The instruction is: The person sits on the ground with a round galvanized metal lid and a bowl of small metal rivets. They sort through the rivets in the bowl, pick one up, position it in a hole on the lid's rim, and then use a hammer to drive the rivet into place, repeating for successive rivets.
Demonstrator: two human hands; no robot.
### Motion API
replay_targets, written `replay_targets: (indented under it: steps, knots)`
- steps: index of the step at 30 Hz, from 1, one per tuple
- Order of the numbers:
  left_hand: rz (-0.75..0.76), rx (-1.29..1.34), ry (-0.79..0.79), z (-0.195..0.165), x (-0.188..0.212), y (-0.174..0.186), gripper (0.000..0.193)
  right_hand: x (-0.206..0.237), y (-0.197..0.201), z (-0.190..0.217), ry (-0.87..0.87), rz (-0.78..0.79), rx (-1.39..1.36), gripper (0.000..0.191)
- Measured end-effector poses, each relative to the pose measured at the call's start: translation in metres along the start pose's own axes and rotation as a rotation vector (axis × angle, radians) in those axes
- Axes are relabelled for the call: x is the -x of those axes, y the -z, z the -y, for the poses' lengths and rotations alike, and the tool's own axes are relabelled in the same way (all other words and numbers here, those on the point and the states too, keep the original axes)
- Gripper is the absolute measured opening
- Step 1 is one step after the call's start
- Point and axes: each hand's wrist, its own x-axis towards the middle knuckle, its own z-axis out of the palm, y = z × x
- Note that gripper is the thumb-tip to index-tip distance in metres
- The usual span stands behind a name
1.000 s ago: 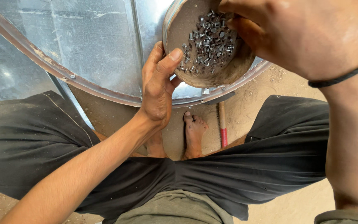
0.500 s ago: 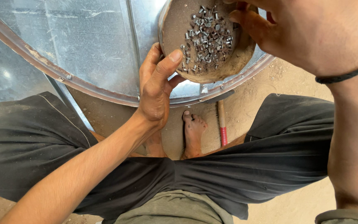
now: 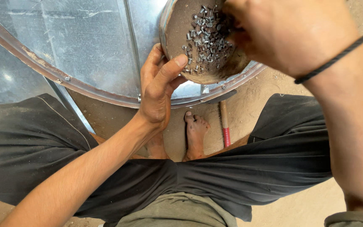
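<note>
— Over the curved rim of the galvanized sheet-metal drum [image 3: 85, 46], what is being held?

— A shallow round metal bowl [image 3: 177, 33], rusty brown inside, tilted toward the camera. It sits just above the drum's rim, overlapping the shiny sheet.

— What's in the bowl?

— A heap of small grey metal rivets [image 3: 209, 42], piled toward the bowl's lower right side.

— Which hand carries the bowl?

— The left hand [image 3: 158, 92]. Its thumb presses on the bowl's lower edge and its fingers [image 3: 152, 63] are curled up behind the bowl's left side, so they are clamped on the bowl.

— And the right hand?

— The right hand [image 3: 290, 33] is at the bowl's right edge, reaching into the rivets. Its fingers are bunched together at the heap, but the tips are hidden by the back of the hand, so I cannot tell whether they pinch a rivet. A thin black cord band [image 3: 332, 59] circles that wrist.

— What lies below the bowl?

— Straight below it, on the sandy ground [image 3: 253, 109], a bare foot [image 3: 196, 134] points up toward the drum's rim. Just beside the foot, to its right, lies a tool with a wooden shaft and a red grip [image 3: 225, 126], its upper end under the drum's rim.

— Anything else near the bowl?

— The person's knees in dark trousers [image 3: 30, 147] spread to either side, below the drum.
</note>
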Motion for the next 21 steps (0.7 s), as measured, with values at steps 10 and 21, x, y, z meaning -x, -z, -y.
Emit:
replay_targets:
  steps: [10, 21]
  knots:
    - [-0.045, -0.06, 0.034, 0.004, -0.001, 0.0, 0.048, 0.014, -0.014, -0.027, 0.036, 0.029, -0.435, 0.029]
    - [-0.184, -0.089, 0.065, 0.001, -0.006, 0.0, 0.046, 0.02, 0.006, -0.047, -0.058, -0.073, -0.602, 0.026]
